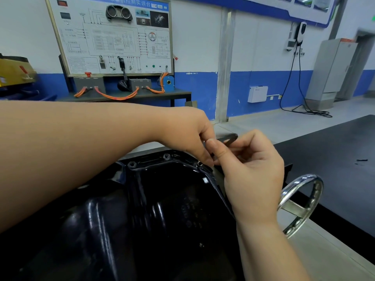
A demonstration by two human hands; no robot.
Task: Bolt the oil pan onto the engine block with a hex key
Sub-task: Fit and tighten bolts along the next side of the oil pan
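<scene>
"Two hands are in view. What do they hold?"

"Both hold one dark hex key (227, 137). The left hand (188, 136) reaches in from the left and pinches it from above with curled fingers. The right hand (251, 175) pinches it between its raised thumb and curled fingers. The key's blurred end pokes out above the right thumb."

"Where is the oil pan?"

"The glossy black oil pan (162, 199) fills the lower centre, right under the hands. They meet over its far right corner, where a bolt (199, 163) sits in the rim just below the left fingertips. A second bolt (166, 156) and a third bolt (132, 164) sit along the far rim."

"Any writing on it?"

"Raised marks on the pan wall, too dark to read."

"And around it?"

"A chrome handwheel (300, 203) is just right of the right wrist, with a black tabletop (334, 159) beyond. By the blue and white wall stands a training board (109, 35) with a wiring diagram. Its blue header reads in part 机控制实训台. Orange cables (117, 96) lie below it."
</scene>
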